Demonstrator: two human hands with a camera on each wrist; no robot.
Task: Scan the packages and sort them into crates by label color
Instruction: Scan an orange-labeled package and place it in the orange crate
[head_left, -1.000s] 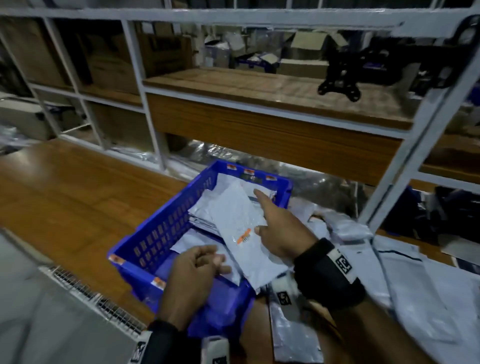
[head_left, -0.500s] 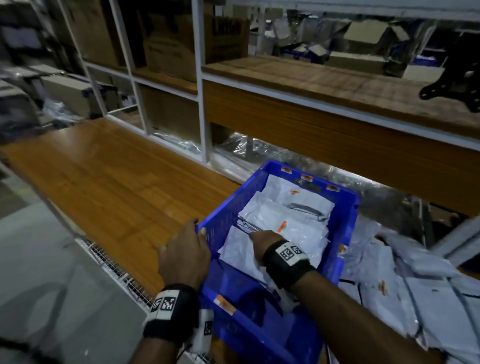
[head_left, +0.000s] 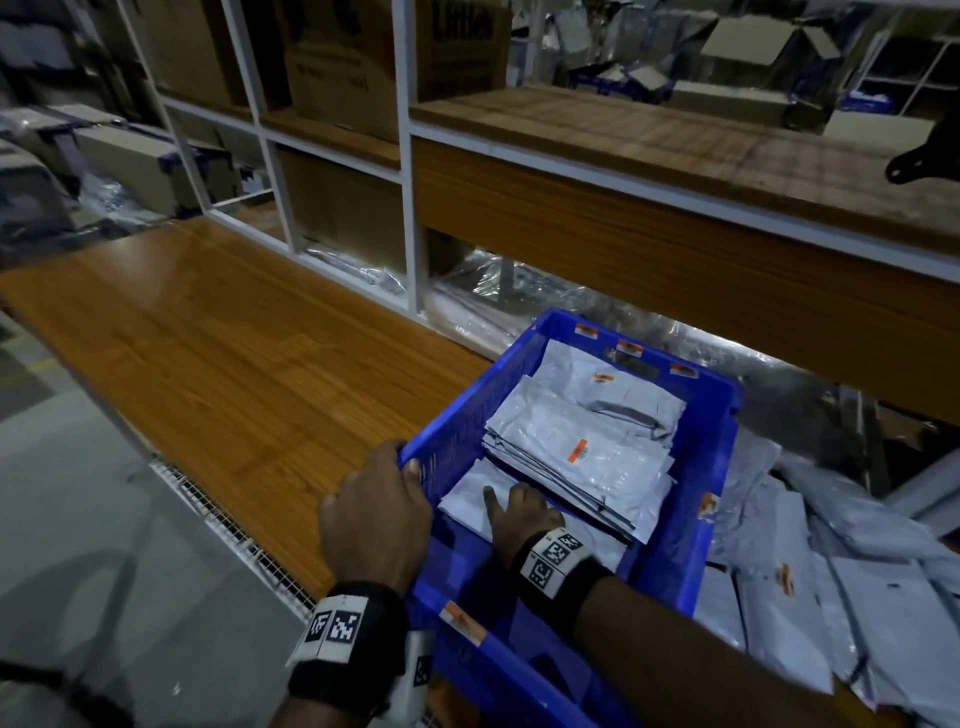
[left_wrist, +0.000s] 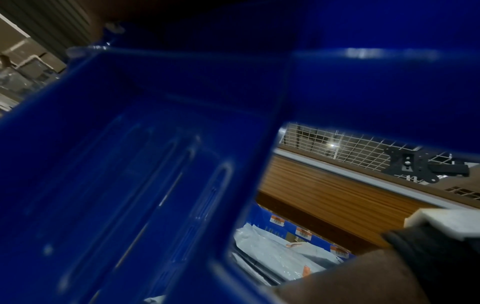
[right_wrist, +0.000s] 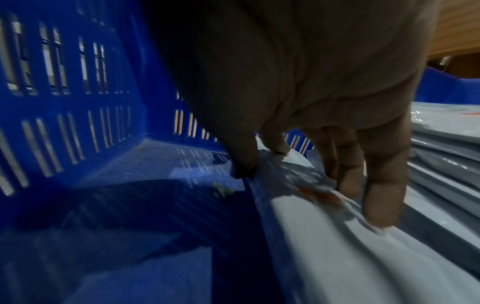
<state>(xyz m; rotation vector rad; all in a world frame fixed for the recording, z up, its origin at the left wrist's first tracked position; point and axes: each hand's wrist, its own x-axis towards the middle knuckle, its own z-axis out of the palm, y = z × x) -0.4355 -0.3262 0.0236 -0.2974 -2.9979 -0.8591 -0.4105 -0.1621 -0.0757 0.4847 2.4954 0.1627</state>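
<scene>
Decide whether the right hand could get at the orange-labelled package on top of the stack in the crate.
Probably yes. The right hand already lies inside the blue crate, pressing a package beside the stack, and the orange-labelled package lies uncovered just ahead.

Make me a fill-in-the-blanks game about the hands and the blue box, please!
1. The left hand grips the rim of the ____ crate.
2. The right hand presses its fingers on a white ____ inside the crate.
3. The label on the top package is ____.

Missing words: blue; package; orange
</scene>
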